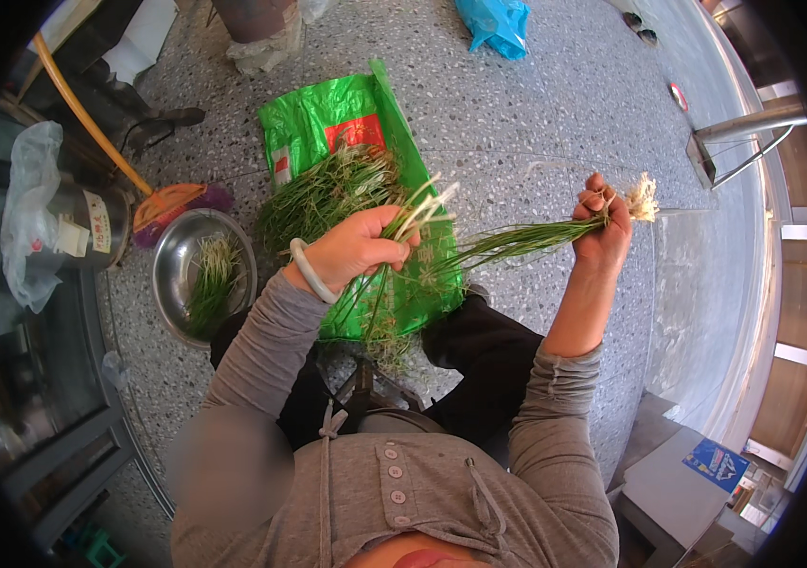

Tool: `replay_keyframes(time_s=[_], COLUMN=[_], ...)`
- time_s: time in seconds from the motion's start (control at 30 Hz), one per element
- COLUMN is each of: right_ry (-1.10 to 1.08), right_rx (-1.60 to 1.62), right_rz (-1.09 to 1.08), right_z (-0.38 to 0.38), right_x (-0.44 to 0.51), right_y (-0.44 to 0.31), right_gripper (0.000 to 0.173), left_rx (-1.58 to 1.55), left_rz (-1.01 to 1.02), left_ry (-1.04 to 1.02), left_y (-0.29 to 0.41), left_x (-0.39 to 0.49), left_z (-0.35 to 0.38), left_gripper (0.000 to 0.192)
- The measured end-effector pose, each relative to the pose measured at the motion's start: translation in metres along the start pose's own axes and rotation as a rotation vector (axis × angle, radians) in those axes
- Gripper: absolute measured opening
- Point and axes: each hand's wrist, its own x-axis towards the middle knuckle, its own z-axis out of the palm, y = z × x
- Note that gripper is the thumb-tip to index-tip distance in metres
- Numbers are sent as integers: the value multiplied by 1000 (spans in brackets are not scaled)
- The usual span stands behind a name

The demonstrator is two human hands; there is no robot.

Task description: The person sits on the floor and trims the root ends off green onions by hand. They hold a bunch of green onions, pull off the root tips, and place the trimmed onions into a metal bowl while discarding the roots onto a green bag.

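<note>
My left hand [368,245], with a pale bangle [312,271] at the wrist, grips a small bunch of thin green stalks with white ends [426,206]. Out to the right, my right hand [600,220] is closed around a longer bunch of green stalks [527,238]; its pale, tangled roots [643,197] stick out past the fingers. Below and behind my left hand, a heap of similar greens [336,188] lies on a flattened green plastic bag [311,106]. Loose trimmings [392,348] lie at the bag's near edge. A steel bowl [253,273] at the left holds more stalks with white ends.
An orange broom [162,202] with purple bristles touches down beside the bowl. Behind it stands a metal container [116,227] with a clear plastic bag [34,213]. A blue bag [499,25] lies on the speckled floor ahead. A metal-legged object [751,131] is at the right.
</note>
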Motion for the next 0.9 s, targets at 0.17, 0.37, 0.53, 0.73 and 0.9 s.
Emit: replay_keyframes(time_s=[0.17, 0.37, 0.53, 0.73, 0.9], right_ry=[-104, -181, -333, -595, -649], right_rx=[-827, -1266, -1142, -927, -1290], right_rz=[-115, -66, 12, 164, -76], right_z=[5, 21, 39, 59, 48], right_x=[-11, -23, -41, -87, -83], right_y=[17, 53, 61, 106, 133], right_gripper=[22, 14, 9, 13, 13], left_rx=[-179, -415, -600, -603, -607], left_rz=[55, 85, 121, 174, 235], left_ry=[140, 250, 116, 78, 68], left_y=[-6, -14, -16, -27, -30], left_x=[6, 14, 16, 23, 26], left_z=[-1, -6, -6, 3, 12], left_gripper=[14, 30, 51, 54, 54])
